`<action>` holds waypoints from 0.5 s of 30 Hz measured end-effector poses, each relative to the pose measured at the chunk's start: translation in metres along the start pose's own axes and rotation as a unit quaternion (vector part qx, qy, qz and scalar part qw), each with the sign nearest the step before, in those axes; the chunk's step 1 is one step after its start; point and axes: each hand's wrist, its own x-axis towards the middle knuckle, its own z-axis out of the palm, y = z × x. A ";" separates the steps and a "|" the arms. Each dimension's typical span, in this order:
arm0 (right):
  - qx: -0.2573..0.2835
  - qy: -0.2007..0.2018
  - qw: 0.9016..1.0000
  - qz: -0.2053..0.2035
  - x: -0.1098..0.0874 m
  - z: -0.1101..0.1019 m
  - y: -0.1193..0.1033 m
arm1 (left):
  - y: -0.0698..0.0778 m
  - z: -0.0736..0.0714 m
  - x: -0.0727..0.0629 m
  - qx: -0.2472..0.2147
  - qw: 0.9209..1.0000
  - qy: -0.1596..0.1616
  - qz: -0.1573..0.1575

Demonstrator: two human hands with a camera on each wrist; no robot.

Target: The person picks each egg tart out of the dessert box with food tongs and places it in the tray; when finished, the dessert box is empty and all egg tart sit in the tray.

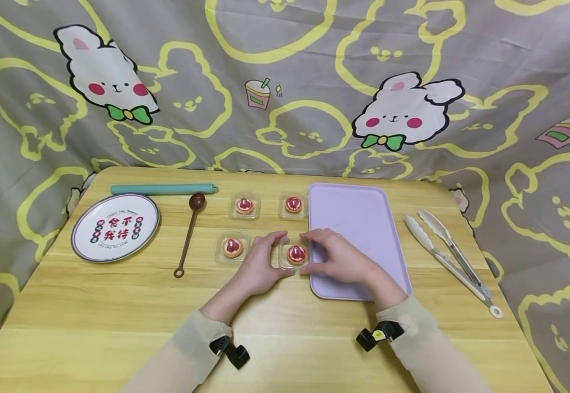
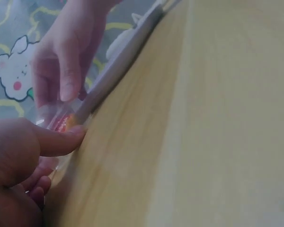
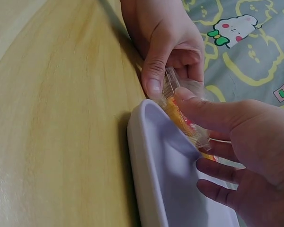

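A small tart with a glossy red top sits in a clear plastic box (image 1: pixel 295 254), held between both hands at the left edge of the lilac tray (image 1: pixel 358 292). My left hand (image 1: pixel 260 265) grips the box's left side, thumb in front and fingers behind. On the opposite side, my right hand (image 1: pixel 341 256) holds it with thumb and fingers, reaching over the tray's rim. The right wrist view shows the right thumb (image 3: pixel 203 106) against the clear plastic. Three more boxed tarts lie nearby: one (image 1: pixel 232 247) left of my left hand, two (image 1: pixel 244 206) (image 1: pixel 293 204) farther back.
To the left are a white plate (image 1: pixel 115 226) with red characters, a brown long-handled spoon (image 1: pixel 189 234) and a teal roll (image 1: pixel 162 189) behind them. Tongs (image 1: pixel 449 256) with pale tips lie right of the tray. A patterned curtain (image 1: pixel 285 82) hangs behind the wooden table (image 1: pixel 285 338).
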 end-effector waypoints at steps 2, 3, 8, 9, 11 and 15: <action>0.007 0.002 1.000 0.004 0.001 0.001 0.001 | 0.000 -0.001 0.000 0.002 1.000 -0.003 -0.002; 0.011 0.003 1.000 0.006 0.001 0.001 0.001 | 0.001 -0.002 0.001 0.003 1.000 -0.005 -0.003; 0.030 0.017 0.999 0.001 0.000 0.003 0.002 | 0.003 -0.004 0.002 0.005 1.000 -0.010 -0.008; 0.032 0.022 0.999 -0.002 0.000 0.003 0.003 | 0.003 -0.004 0.002 0.004 1.000 -0.010 -0.008; 0.034 0.030 0.999 -0.007 0.000 0.005 0.003 | 0.003 -0.004 0.002 0.004 1.000 -0.010 -0.010; 0.048 0.038 0.998 -0.008 -0.002 0.007 0.003 | 0.001 -0.004 0.002 0.008 1.000 -0.013 -0.014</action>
